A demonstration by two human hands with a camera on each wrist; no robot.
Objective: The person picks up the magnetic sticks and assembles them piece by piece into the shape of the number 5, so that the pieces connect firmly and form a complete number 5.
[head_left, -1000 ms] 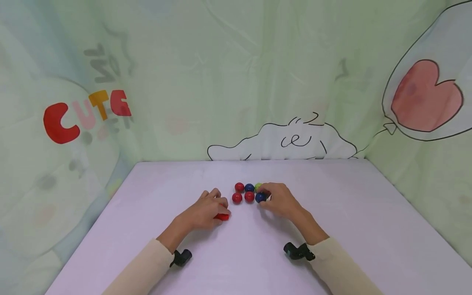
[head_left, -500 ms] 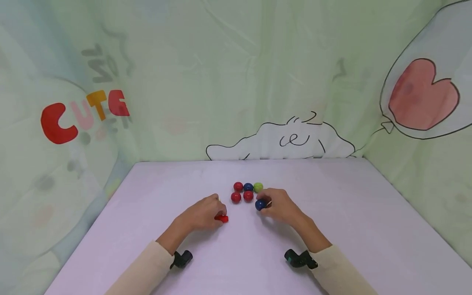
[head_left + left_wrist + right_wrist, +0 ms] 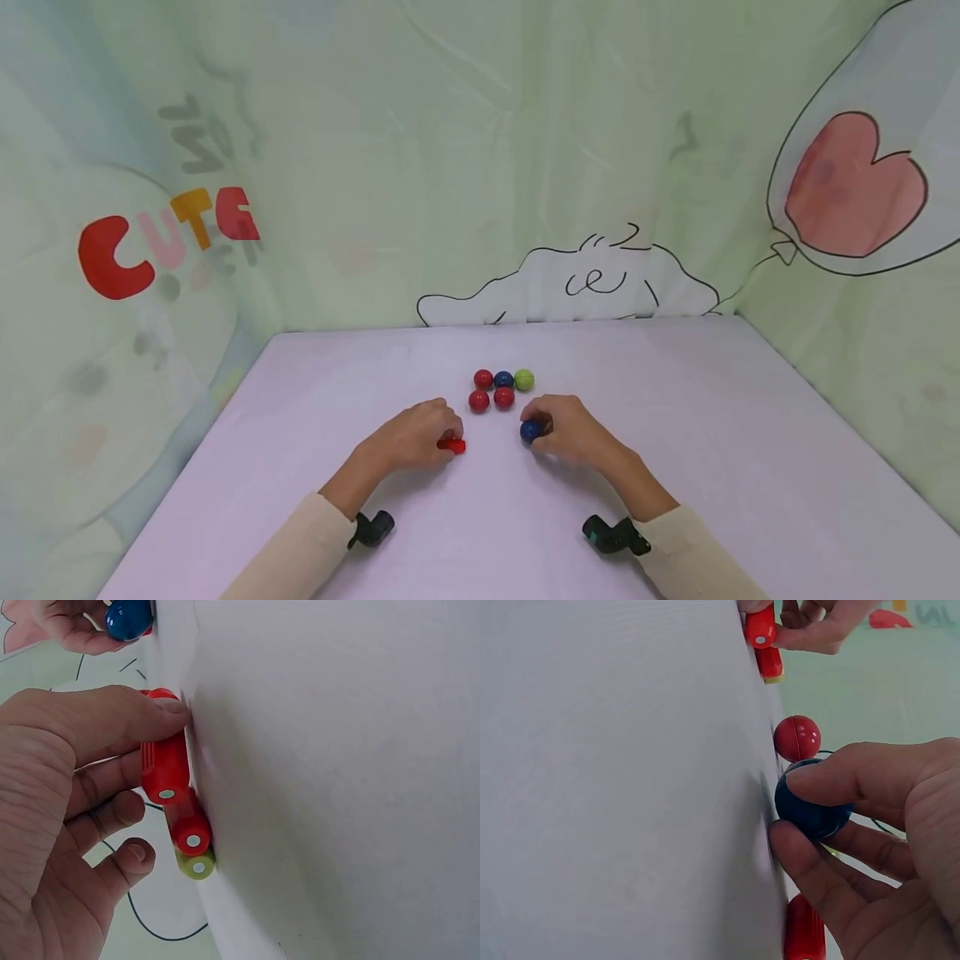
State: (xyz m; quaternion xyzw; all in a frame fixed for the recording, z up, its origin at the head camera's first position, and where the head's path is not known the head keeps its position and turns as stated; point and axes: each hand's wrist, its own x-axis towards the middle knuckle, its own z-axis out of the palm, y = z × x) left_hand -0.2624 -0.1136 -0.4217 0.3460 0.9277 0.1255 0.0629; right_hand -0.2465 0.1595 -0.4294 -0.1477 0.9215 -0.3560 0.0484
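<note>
The left hand [image 3: 420, 435] pinches a red cylindrical piece [image 3: 166, 769] between thumb and fingers, low at the tabletop. Beyond it in the left wrist view lie another red piece [image 3: 191, 825] and a yellow-green piece [image 3: 196, 865]. The right hand [image 3: 576, 432] grips a blue ball [image 3: 531, 431] with its thumb and fingers, in front of the group of balls. In that group are red balls [image 3: 478, 401], a blue ball [image 3: 503, 380] and a green ball [image 3: 523, 380]. The right wrist view shows the gripped blue ball [image 3: 810, 801] near the table surface.
A red piece [image 3: 805, 930] lies below the right hand in the right wrist view. The pale table [image 3: 480, 533] ends at a printed curtain [image 3: 360, 183] behind it and at both sides. Black wrist cameras sit at both cuffs.
The right hand has drawn the blue ball out of the group, toward the front of the table. The left hand's fingers have drawn in around the red piece, with little movement of the arm.
</note>
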